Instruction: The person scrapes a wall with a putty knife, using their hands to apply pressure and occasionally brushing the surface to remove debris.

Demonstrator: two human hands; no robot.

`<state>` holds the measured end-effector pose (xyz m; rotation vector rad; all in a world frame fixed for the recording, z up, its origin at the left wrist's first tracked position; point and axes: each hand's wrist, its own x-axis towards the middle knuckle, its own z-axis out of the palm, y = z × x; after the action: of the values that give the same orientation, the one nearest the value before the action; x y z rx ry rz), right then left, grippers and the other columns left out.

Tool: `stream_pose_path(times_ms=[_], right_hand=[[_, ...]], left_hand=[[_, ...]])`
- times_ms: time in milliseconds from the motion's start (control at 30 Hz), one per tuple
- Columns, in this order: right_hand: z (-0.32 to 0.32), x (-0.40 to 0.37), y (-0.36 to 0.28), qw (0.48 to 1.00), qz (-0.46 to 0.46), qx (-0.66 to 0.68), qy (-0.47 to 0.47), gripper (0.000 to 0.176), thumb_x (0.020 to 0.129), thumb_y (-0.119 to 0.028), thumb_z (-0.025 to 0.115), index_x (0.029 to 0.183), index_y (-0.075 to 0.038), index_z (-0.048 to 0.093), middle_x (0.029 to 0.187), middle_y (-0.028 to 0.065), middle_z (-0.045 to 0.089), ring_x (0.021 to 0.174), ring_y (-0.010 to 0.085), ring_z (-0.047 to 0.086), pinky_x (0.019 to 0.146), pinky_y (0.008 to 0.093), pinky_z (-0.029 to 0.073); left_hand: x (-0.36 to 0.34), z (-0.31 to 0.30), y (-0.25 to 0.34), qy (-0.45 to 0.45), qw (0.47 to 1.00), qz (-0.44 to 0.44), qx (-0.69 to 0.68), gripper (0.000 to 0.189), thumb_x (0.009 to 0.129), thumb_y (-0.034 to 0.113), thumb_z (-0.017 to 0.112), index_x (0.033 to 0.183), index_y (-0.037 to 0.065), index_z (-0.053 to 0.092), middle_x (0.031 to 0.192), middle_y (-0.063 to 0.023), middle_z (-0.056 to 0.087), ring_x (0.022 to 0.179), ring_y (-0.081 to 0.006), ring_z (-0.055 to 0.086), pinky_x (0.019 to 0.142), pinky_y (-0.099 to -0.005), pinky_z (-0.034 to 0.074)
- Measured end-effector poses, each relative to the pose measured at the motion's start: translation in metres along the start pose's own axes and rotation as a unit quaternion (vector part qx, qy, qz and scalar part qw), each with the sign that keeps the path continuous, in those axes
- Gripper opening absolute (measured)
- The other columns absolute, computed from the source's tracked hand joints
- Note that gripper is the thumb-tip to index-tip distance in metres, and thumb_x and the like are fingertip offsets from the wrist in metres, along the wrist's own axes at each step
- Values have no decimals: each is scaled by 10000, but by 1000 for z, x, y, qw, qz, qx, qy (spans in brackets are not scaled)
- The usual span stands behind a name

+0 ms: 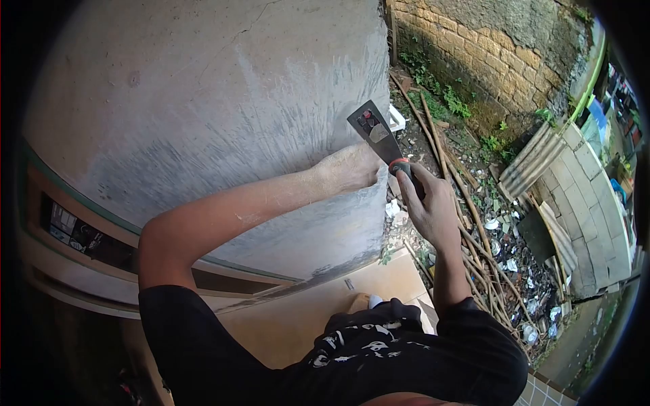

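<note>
My right hand (428, 201) is closed round the handle of a putty knife (379, 135), whose wide metal blade points up and to the left, close to the wall's edge. Light marks or reflections show on the blade. My left hand (352, 167), dusty and pale, reaches across the grey plastered wall (264, 128) and rests at its corner edge. Its fingers curl at that edge and are partly hidden, so anything in them cannot be made out. The wall's surface is scraped and streaked.
A wooden-framed window (88, 237) is set in the wall at left. Beyond the corner lie long wooden poles (474, 233), rubble and litter. A mossy brick wall (487, 51) and a grey block wall (575, 196) stand further off. A tan ledge (298, 321) is below.
</note>
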<state>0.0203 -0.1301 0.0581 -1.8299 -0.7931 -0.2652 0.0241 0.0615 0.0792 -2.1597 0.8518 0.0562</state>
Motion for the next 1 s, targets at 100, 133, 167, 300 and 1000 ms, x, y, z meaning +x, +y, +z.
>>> stream_pose_path(times_ms=[100,133,167,300,1000], right_hand=[[-6,7,2,982,97,62,-147,342,955,-275,528,846,41,601,551,77,470,518,129,463,501,308,368],[-9,9,-5,964,125,78,-222,389,962,-316,511,824,36,604,533,46,470,500,112,449,486,301,366],[-8,10,-9,949,120,126,-263,391,965,-321,510,806,24,603,517,3,461,448,87,419,442,279,340],[-11,8,-9,878,133,317,-334,381,982,-317,490,821,7,609,520,-24,458,401,42,382,383,219,287],[35,13,19,980,-82,-15,180,387,726,-32,717,1085,0,576,953,172,571,838,333,600,721,399,486]], left_hand=[[-1,28,13,110,994,-9,26,153,762,207,597,789,75,668,858,-27,612,966,-200,554,792,-348,447],[-2,29,14,250,966,-59,-17,171,754,234,592,741,76,658,829,-31,605,930,-196,545,761,-329,441],[3,30,12,193,979,-3,59,184,753,272,598,701,113,674,829,-20,603,913,-192,521,802,-318,409],[-7,-16,-1,83,994,74,2,198,735,321,619,691,138,683,839,-20,596,904,-180,515,812,-304,386],[0,-34,-39,439,897,46,-22,192,824,191,572,978,104,496,985,-28,499,965,-175,535,904,-340,440]])
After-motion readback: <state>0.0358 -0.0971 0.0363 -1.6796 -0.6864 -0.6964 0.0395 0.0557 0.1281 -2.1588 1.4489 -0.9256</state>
